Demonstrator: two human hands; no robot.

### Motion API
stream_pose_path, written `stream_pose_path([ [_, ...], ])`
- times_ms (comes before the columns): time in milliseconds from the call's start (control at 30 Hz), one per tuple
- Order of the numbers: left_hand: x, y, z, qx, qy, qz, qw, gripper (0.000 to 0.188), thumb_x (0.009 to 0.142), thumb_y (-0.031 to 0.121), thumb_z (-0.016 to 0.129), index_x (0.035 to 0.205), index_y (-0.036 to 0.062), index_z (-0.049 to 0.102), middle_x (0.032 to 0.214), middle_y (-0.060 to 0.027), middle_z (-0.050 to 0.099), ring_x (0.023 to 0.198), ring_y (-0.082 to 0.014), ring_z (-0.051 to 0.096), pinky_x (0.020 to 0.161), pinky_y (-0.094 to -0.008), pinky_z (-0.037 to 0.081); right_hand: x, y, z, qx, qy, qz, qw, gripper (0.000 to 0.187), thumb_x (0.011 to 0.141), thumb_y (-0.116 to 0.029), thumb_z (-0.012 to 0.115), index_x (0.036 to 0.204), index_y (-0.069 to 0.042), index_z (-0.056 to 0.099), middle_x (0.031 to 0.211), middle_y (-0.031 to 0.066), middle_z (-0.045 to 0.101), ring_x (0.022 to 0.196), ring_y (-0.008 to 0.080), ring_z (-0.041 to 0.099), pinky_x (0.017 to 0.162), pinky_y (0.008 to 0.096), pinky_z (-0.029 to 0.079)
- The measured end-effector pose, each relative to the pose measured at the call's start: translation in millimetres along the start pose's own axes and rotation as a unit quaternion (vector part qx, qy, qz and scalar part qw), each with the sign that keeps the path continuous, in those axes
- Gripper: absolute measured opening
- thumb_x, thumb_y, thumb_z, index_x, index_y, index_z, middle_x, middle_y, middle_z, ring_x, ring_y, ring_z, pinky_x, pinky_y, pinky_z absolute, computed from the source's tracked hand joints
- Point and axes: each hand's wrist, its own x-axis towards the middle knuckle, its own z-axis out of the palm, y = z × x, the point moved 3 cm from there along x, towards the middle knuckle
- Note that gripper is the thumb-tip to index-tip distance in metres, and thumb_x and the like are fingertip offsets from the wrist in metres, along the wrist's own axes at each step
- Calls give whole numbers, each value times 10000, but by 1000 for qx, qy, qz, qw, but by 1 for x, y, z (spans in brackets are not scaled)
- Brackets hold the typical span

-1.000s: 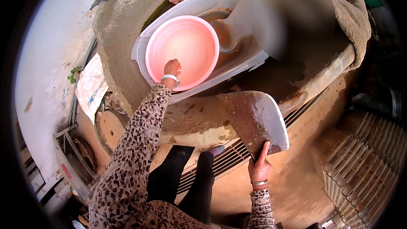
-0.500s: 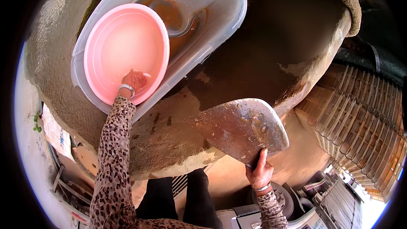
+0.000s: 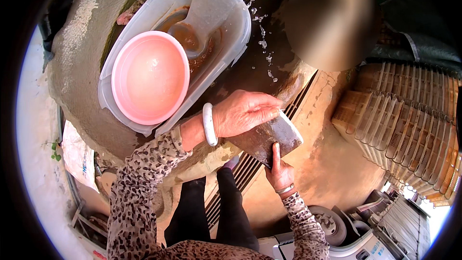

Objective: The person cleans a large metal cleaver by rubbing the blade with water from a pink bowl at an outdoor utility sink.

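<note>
One blade (image 3: 285,135) is clamped by right fingers (image 3: 276,156); whether left fingers (image 3: 263,99) grip is unclear.

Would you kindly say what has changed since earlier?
The left hand came out of the pink basin, moving right over the broad blade; water drops appeared mid-air. The right hand still grips the blade; the basin stays at one end of the tub.

a broad brown-stained blade (image 3: 263,140) with one pale edge slants out from the right hand (image 3: 281,173).
</note>
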Motion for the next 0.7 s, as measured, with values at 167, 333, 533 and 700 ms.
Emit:
stream_pose_path([
  [167,-45,-82,-129,-176,339,-62,922,334,1025,261,514,1151,-24,635,1011,-138,700,930,-191,676,861,-322,533,-3,7,-2,0,16,-3,1000,952,687,-88,740,1524,-75,286,801,113,663,596,285,644,525,391,522],
  [333,-198,-307,-249,-50,574,-348,739,478,935,412,597,1238,44,559,1149,-99,605,992,-196,573,799,-367,506,-2,7,1,-21,-22,-7,1000,996,684,-76,772,1511,16,225,888,169,673,636,316,655,540,402,519],
  [533,-305,-507,-277,194,548,-441,683,485,946,382,551,1249,4,538,1169,-158,613,1083,-275,577,950,-376,474,-4,7,-2,-26,21,-15,999,887,729,-89,768,1488,-21,315,742,104,621,532,280,600,468,381,482],
  [700,-344,-509,-389,89,468,-442,760,347,1014,309,488,1143,8,603,1102,-151,650,1038,-277,620,928,-373,506,5,5,10,32,88,-60,994,905,719,-83,781,1485,-2,306,753,109,625,539,282,604,470,378,480],
])
